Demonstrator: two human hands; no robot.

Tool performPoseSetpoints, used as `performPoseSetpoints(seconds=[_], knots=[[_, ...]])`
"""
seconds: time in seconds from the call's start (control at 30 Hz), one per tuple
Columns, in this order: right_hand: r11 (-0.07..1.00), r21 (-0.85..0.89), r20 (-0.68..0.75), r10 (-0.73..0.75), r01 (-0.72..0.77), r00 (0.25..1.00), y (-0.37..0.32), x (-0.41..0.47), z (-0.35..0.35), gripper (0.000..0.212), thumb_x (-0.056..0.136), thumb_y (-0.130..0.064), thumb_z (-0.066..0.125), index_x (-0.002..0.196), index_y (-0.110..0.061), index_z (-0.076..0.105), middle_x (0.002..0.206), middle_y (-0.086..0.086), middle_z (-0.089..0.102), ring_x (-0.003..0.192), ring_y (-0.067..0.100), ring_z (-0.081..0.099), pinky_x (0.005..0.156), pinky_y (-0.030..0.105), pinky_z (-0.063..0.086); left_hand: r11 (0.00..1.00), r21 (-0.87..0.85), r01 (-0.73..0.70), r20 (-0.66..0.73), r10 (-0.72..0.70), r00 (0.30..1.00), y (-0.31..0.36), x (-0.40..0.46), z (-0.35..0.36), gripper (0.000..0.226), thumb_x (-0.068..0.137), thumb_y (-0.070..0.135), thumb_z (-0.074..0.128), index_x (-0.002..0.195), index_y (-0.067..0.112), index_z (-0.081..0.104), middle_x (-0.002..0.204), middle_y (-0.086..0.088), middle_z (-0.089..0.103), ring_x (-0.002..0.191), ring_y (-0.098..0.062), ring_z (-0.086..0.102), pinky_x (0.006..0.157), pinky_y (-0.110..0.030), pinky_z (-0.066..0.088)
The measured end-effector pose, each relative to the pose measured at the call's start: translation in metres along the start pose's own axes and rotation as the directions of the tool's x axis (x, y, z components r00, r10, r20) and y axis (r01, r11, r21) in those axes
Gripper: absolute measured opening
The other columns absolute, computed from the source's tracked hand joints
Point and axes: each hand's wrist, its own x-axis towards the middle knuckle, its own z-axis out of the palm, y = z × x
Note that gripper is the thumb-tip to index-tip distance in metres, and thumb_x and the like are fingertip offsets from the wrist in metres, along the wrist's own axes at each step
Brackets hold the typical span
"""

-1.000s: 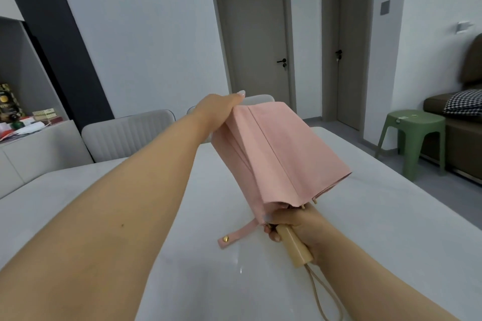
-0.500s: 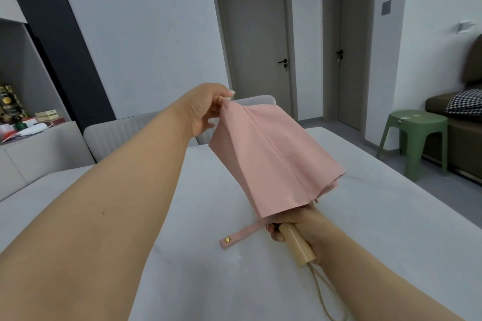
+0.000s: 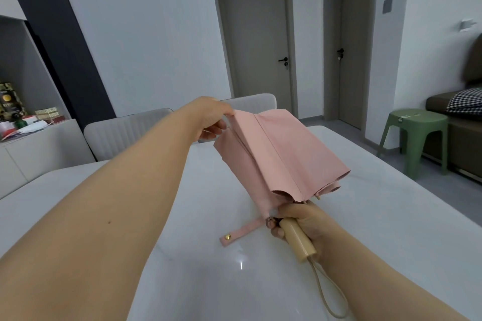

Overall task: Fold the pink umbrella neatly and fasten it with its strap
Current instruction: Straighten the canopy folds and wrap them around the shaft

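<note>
With the right hand (image 3: 300,221) gripping the wooden handle (image 3: 297,240) at five o'clock and the left hand (image 3: 211,120) pinching a canopy edge at eleven, the pink umbrella (image 3: 281,156) hung collapsed above the table (image 3: 378,216), pleats loose, strap (image 3: 241,232) dangling unfastened.

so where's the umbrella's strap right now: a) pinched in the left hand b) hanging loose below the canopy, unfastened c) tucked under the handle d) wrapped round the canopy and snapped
b: the pink strap with its gold snap dangles free beside the right hand gripping the wooden handle, while the left hand pinches a fold of the canopy.
</note>
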Motion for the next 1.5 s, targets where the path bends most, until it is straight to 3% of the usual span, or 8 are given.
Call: performPoseSetpoints(seconds=[0.2,0.4,0.57,0.73,0.87,1.07,1.37,1.5], knots=[[0.999,-0.048,0.000,-0.013,0.013,1.000,0.001,-0.001,0.001,0.017,0.077,0.018,0.058,0.088,0.005,0.060,0.069,0.020,0.056,0.053,0.026,0.053,0.043,0.027,0.045,0.981,0.079,-0.177,-0.069,0.182,0.981,0.005,0.000,0.013,0.026,0.088,0.046,0.051,0.112,0.036,0.052,0.083,-0.003,0.069,0.066,-0.019,0.068,0.067,-0.029,0.051],[0.999,-0.043,0.003,-0.012,0.012,1.000,0.001,0.000,0.001,0.019,0.078,0.019,0.055,0.088,0.004,0.059,0.071,0.019,0.055,0.052,0.026,0.053,0.044,0.028,0.045,0.842,0.481,-0.245,-0.110,0.335,0.936,0.002,0.006,0.022,0.032,0.080,0.011,0.042,0.092,0.022,0.069,0.076,0.003,0.072,0.079,-0.022,0.072,0.088,-0.038,0.055],[0.999,0.047,0.036,0.011,-0.012,0.999,-0.001,0.000,-0.001,0.020,0.078,0.020,0.053,0.081,0.002,0.059,0.071,0.017,0.055,0.052,0.025,0.051,0.039,0.025,0.043,0.961,0.088,-0.262,-0.185,0.275,0.944,-0.020,0.007,0.016,0.038,0.084,-0.005,0.044,0.079,0.020,0.073,0.068,-0.007,0.066,0.058,-0.017,0.064,0.068,-0.027,0.058],[0.974,0.207,0.209,0.048,-0.092,0.977,-0.005,-0.004,0.002,0.032,0.054,0.012,0.075,0.079,-0.001,0.061,0.071,0.014,0.058,0.051,0.019,0.051,0.037,0.021,0.042,0.926,-0.256,-0.277,-0.183,0.235,0.955,-0.060,0.011,0.025,0.030,0.094,-0.005,0.052,0.089,0.017,0.073,0.083,-0.005,0.070,0.073,-0.020,0.066,0.085,-0.039,0.057],[0.932,0.328,0.342,0.033,-0.152,0.939,-0.002,-0.004,0.000,0.070,0.034,-0.007,0.098,0.090,-0.001,0.057,0.080,0.016,0.052,0.054,0.019,0.052,0.039,0.021,0.043,0.894,-0.366,-0.258,-0.235,0.180,0.955,-0.079,0.011,0.037,0.029,0.096,0.000,0.053,0.097,0.019,0.075,0.091,-0.008,0.074,0.081,-0.024,0.067,0.086,-0.036,0.057],[0.910,0.375,0.362,0.032,-0.177,0.932,-0.003,-0.003,-0.001,0.080,0.025,-0.033,0.100,0.089,-0.003,0.062,0.075,0.012,0.054,0.053,0.019,0.051,0.036,0.021,0.044,0.845,-0.472,-0.249,-0.223,0.159,0.962,-0.086,0.005,0.042,0.025,0.095,0.003,0.057,0.114,0.011,0.072,0.106,-0.007,0.074,0.101,-0.023,0.070,0.094,-0.034,0.055],[0.991,0.125,0.120,0.023,-0.038,0.992,-0.002,-0.004,0.002,0.017,0.074,-0.004,0.064,0.085,-0.002,0.050,0.060,0.012,0.053,0.045,0.019,0.046,0.033,0.022,0.036,0.922,-0.328,-0.204,-0.246,0.125,0.961,-0.085,0.003,0.053,0.029,0.093,0.007,0.063,0.121,0.013,0.068,0.115,-0.007,0.069,0.103,-0.026,0.067,0.097,-0.038,0.053],[0.996,-0.002,0.062,-0.091,0.091,0.994,0.001,-0.001,0.002,0.020,0.070,-0.004,0.065,0.085,0.001,0.054,0.063,0.014,0.056,0.048,0.022,0.048,0.038,0.025,0.038,0.951,0.216,-0.219,-0.446,0.296,0.845,-0.059,-0.008,0.059,0.047,0.086,0.000,0.045,0.124,0.020,0.066,0.134,-0.008,0.054,0.121,-0.033,0.049,0.100,-0.031,0.038]])
